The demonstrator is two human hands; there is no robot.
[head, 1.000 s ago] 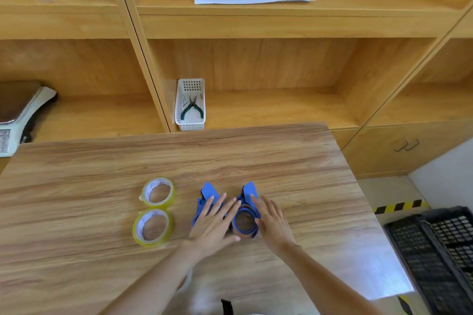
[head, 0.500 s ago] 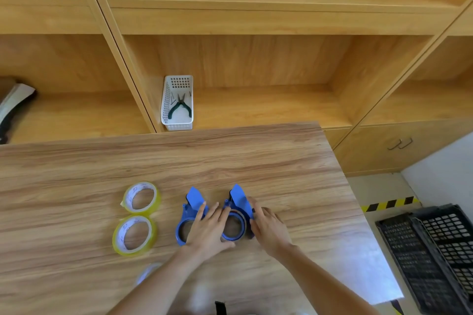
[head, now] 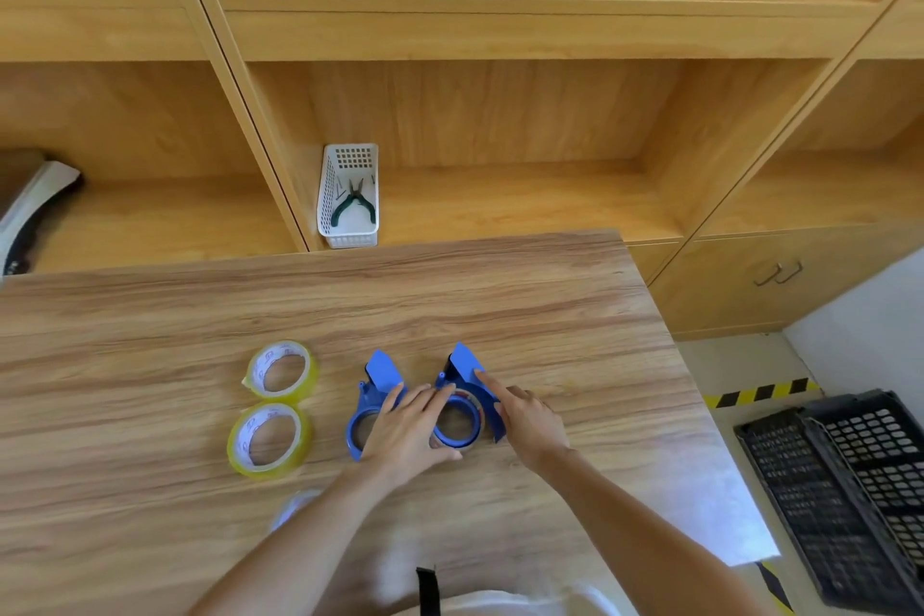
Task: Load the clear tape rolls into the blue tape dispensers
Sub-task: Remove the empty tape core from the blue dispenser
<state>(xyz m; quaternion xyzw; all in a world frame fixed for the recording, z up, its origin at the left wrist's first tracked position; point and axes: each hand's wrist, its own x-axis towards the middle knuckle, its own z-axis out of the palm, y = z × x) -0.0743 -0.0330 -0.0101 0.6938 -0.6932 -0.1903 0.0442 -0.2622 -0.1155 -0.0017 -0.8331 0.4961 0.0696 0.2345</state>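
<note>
two blue tape dispensers lie flat on the wooden surface (head: 500,295), long axes pointing away from the person. the left hand (head: 407,430), grip spread, rests over the left dispenser (head: 372,408). the right hand (head: 530,420), grip apart, touches the right dispenser (head: 465,408). left of the dispensers, the far tape roll (head: 281,369) and near tape roll (head: 269,440) lie flat.

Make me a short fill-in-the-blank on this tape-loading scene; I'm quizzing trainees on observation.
1. The number of tape rolls lying left of the dispensers is ____.
2. The pliers lie in a white ____.
3. Both hands rest on the ____-coloured dispensers.
4. The sheet on the upper shelf is ____ paper.

Missing words: two; basket; blue; white
</note>
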